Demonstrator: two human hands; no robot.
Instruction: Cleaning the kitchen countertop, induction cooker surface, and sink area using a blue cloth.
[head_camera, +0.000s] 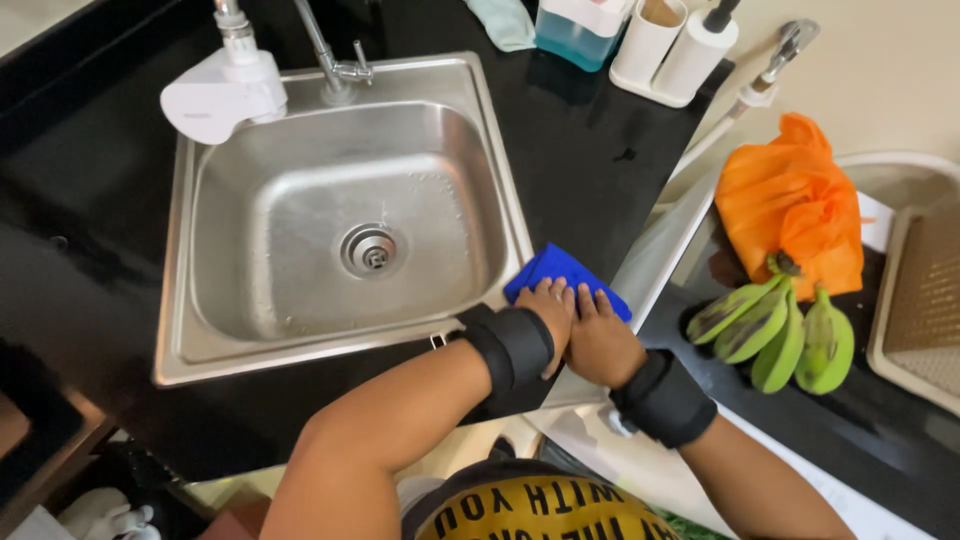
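Note:
A blue cloth (560, 270) lies on the black countertop (590, 170) just right of the steel sink's front right corner. My left hand (550, 310) and my right hand (598, 338) lie side by side, fingers flat, pressing down on the near part of the cloth. Both wrists carry black bands. The sink (250, 350) has a round drain (370, 250) at its middle and holds nothing.
A tap (335, 60) and a white filter unit (220, 90) stand behind the sink. Soap bottles and white holders (665, 45) sit at the back. To the right lie green bananas (780, 330), an orange bag (795, 200) and a beige tray (925, 300).

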